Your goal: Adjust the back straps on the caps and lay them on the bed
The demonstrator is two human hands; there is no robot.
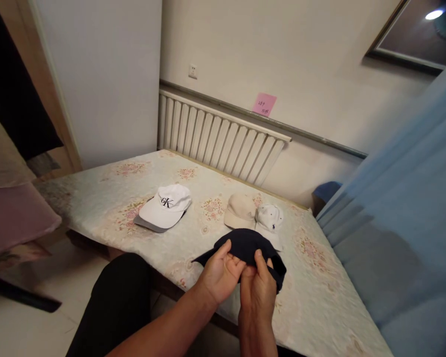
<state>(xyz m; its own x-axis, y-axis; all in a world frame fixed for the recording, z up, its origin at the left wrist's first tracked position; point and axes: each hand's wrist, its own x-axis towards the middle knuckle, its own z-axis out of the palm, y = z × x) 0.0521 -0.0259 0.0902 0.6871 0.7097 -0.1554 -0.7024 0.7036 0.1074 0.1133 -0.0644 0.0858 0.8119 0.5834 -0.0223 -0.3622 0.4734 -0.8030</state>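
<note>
A dark navy baseball cap [241,244] is held above the front edge of the bed, its brim pointing left. My left hand [223,270] grips its lower rim, with the thumb on the outside. Close beside it, my right hand [259,282] pinches the rim nearer the back opening, thumb on the crown; some fingers are hidden inside. Just behind the held cap lie a beige cap [241,210] and a white cap with a small dark logo [270,217]. Farther left, a white cap with black letters [169,206] rests on top of a grey-brimmed cap [150,225].
The caps lie on a bed with a floral cover [111,203]. A white radiator [219,136] stands along the wall behind it. A blue curtain [401,218] hangs at the right, and clothes [15,198] hang at the left. My knee [115,292] is by the bed's edge.
</note>
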